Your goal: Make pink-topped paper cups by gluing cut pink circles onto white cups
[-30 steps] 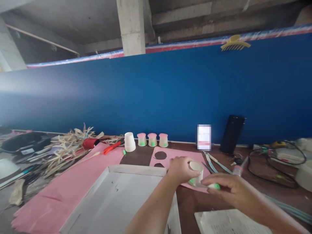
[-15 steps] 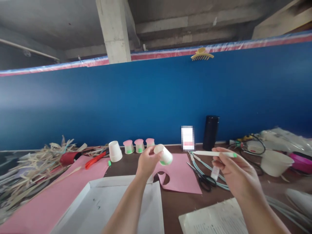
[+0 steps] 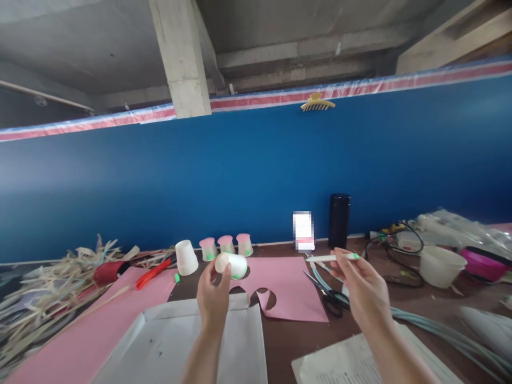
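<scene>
My left hand [image 3: 213, 292] holds a small white paper cup [image 3: 232, 265] with a green patch, tipped on its side above the table. My right hand [image 3: 357, 285] grips a white marker with a green tip [image 3: 332, 258], held level and apart from the cup. Between the hands lies a pink paper sheet [image 3: 288, 290] with round holes cut in it. Against the blue wall stand three small cups with pink tops [image 3: 226, 245] and an upturned plain white cup [image 3: 186, 257].
A white shallow box lid [image 3: 168, 341] lies in front of me on a larger pink sheet [image 3: 80, 336]. Scissors [image 3: 330, 296], a black cylinder [image 3: 338, 220], red cutter [image 3: 151, 272], straw pile [image 3: 48, 282], cables, a white bowl [image 3: 442, 265] and printed paper [image 3: 340, 362] surround.
Both hands lifted off the pink sheet: the left raised the cup and turned it on its side, the right raised the marker. The view swung to the right.
</scene>
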Motion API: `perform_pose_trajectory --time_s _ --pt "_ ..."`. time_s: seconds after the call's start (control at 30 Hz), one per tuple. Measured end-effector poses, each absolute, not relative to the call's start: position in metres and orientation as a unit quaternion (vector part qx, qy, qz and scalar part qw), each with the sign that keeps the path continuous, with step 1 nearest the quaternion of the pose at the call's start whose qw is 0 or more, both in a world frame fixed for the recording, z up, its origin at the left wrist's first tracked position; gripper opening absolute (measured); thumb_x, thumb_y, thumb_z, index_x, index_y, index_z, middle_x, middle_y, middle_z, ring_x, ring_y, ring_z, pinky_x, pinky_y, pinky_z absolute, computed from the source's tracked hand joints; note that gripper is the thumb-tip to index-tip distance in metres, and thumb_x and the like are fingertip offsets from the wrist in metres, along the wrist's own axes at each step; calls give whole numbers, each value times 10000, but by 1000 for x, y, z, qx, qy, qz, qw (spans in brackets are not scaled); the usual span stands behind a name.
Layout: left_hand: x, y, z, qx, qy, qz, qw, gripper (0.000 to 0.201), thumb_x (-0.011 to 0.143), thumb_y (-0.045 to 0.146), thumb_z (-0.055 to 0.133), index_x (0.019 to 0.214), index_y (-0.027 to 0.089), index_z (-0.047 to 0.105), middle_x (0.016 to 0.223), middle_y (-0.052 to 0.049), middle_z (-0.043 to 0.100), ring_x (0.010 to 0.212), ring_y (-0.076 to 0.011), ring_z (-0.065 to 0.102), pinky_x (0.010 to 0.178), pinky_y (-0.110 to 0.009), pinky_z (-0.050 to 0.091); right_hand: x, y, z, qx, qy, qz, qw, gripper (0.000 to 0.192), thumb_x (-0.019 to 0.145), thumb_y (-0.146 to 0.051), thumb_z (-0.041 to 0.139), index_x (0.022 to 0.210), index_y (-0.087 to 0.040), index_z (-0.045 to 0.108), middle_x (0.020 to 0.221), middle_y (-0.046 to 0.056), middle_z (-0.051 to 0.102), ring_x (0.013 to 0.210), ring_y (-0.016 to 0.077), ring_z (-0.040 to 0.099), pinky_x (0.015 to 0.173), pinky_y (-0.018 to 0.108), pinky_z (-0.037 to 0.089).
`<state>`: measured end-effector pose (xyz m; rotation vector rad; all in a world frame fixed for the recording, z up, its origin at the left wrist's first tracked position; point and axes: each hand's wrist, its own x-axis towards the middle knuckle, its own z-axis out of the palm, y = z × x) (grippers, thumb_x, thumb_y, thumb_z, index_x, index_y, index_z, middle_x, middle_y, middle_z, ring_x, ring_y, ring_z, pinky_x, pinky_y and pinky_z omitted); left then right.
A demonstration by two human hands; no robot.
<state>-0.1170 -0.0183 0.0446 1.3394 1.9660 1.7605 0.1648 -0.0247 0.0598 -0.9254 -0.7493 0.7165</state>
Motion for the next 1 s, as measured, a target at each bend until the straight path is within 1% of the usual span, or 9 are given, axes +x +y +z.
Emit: perform_pose_trajectory --time_s 0.13,0.33,0.4,0.5,0.57,0.67,0.8,1.0 --pt "-116 -18 33 469 626 616 92 526 744 546 547 1159 224 569 1130 -76 627 941 -254 609 803 -361 483 165 -19 56 -406 -288 344 797 347 636 -392 780 887 -167 700 814 4 670 673 92 615 611 170 562" --pt "-118 -15 26 485 621 608 102 527 755 536 546 1169 210 559 1133 -81 622 964 -247 601 812 -353 479 165 -16 55 -393 -255 381 797 326 604 -350 808 847 -162 700 810 2 661 652 73 602 604 142 556" --pt "-122 -14 25 482 633 600 79 520 761 538 539 1172 220 555 1139 -76 620 987 -250 591 833 -357 467 165 -15 54 -398 -247 387 794 334 590 -345 816 836 -153 699 830 14 663 652 74 600 581 137 554" --pt "-131 -12 23 481 668 568 5 506 776 539 521 1175 231 550 1167 -75 611 1076 -276 541 906 -391 419 165 -15 54 -404 -241 395 789 342 575 -345 824 828 -153 697 810 12 659 641 75 594 565 135 555" --pt "-137 -9 22 486 686 540 -50 508 790 537 499 1181 217 549 1189 -89 602 1128 -295 500 956 -413 374 165 -16 55 -405 -241 398 787 339 566 -338 829 818 -155 697 771 -1 649 628 71 591 570 130 553" --pt "-146 -5 18 494 708 495 -100 521 804 529 474 1186 185 557 1183 -117 609 1120 -314 496 965 -431 353 164 -17 57 -402 -240 402 787 341 549 -335 837 801 -152 697 758 -8 650 623 67 593 580 123 548" --pt "-155 0 14 488 736 450 -131 516 813 523 468 1199 193 557 1163 -112 624 1092 -325 502 925 -438 369 165 -15 54 -408 -246 395 786 384 535 -368 839 817 -148 700 782 -2 662 626 68 594 580 127 548" --pt "-161 3 12 484 765 404 -131 503 822 507 473 1206 193 555 1176 -99 621 1092 -319 495 894 -423 386 168 -10 46 -425 -251 378 783 456 518 -418 835 856 -142 701 795 8 659 651 77 593 577 137 548"
